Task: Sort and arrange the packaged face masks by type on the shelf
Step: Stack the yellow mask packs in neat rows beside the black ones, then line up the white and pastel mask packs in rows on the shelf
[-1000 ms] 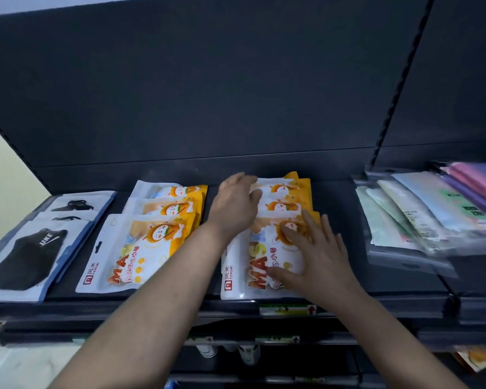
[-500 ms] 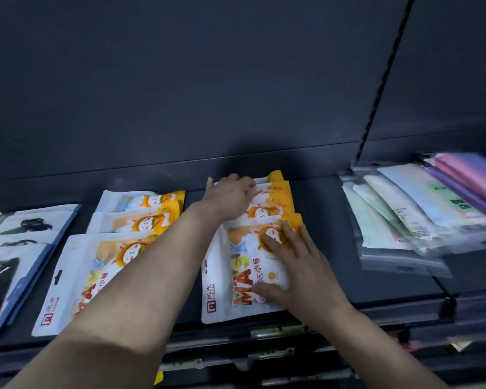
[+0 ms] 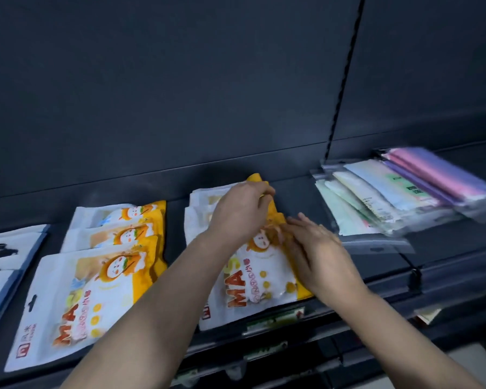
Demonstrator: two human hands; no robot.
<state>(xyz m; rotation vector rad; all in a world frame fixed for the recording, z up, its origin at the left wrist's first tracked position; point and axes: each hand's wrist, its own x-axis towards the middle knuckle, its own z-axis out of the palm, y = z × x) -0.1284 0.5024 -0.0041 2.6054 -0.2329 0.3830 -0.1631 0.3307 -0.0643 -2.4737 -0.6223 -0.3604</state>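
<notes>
Two overlapping rows of orange-and-white cartoon mask packs lie on the dark shelf [image 3: 382, 265]: a left row [image 3: 96, 287] and a middle row [image 3: 253, 284]. My left hand [image 3: 240, 211] reaches over the middle row and pinches the orange edge of a rear pack [image 3: 257, 178]. My right hand [image 3: 317, 254] lies flat with straight fingers on the right side of the front pack. Black masks in white-blue packs [image 3: 9, 254] sit at the far left. Clear bags of pastel masks [image 3: 390, 197] are stacked at the right.
The dark back panel [image 3: 180, 94] rises right behind the packs. A slotted upright [image 3: 345, 80] divides the shelving. Price-tag strips [image 3: 275, 318] run along the shelf's front edge, with lower shelves beneath.
My left hand has moved rightward along the rear packs and now pinches an orange edge. My right hand has slid toward the right side of the front pack. The camera has drifted left and closer.
</notes>
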